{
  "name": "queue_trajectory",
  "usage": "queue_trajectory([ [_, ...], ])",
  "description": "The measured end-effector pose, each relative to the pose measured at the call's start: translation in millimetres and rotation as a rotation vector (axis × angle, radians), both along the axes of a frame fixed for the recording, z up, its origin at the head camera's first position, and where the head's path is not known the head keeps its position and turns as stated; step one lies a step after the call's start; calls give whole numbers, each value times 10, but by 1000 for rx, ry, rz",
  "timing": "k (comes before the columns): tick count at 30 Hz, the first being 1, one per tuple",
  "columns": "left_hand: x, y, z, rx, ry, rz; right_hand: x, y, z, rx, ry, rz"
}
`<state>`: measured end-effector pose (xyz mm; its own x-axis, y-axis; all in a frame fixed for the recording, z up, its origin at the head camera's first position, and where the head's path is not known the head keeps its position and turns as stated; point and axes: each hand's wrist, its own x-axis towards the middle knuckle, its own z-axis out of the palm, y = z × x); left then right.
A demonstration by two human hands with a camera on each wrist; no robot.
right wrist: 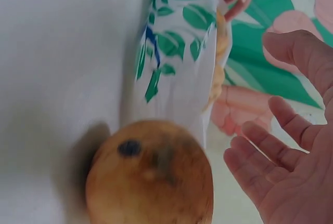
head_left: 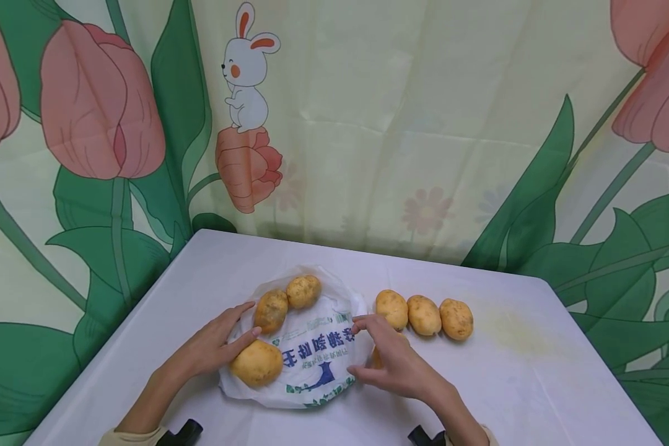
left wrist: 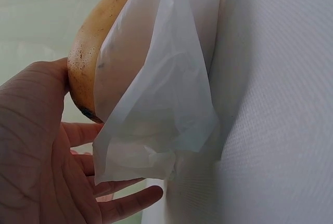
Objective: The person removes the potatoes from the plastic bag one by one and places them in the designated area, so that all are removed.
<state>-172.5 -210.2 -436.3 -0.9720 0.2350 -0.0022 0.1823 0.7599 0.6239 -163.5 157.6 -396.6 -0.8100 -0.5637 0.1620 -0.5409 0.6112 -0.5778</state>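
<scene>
A white plastic bag (head_left: pixel 318 322) with blue lettering and green leaf print lies flattened on the table, its edge raised around three potatoes. One larger potato (head_left: pixel 256 363) is at its near left, a browner potato (head_left: pixel 271 311) is above it, and a third potato (head_left: pixel 303 292) lies at the far side. My left hand (head_left: pixel 212 344) is at the bag's left, fingers extended, thumb beside the larger potato. At the right edge hovers my right hand (head_left: pixel 390 359), fingers spread and holding nothing. Partly hidden under it, another potato (right wrist: pixel 151 177) with a dark spot sits beside the bag.
To the right of the bag, three potatoes (head_left: pixel 424 315) stand in a row on the white table (head_left: pixel 524 371). A curtain (head_left: pixel 368 124) printed with tulips and a rabbit hangs behind the table's far edge.
</scene>
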Motion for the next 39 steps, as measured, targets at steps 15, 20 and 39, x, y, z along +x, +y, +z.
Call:
queue_trajectory([
  [15, 14, -7, 7, 17, -4, -6, 30, -454, 6, 26, -23, 143],
  [20, 21, -5, 19, 23, 4, -11, 28, -569, -12, 55, -8, 186],
  [39, 7, -8, 27, 30, -19, -5, 22, -913, -62, 35, 21, 324],
])
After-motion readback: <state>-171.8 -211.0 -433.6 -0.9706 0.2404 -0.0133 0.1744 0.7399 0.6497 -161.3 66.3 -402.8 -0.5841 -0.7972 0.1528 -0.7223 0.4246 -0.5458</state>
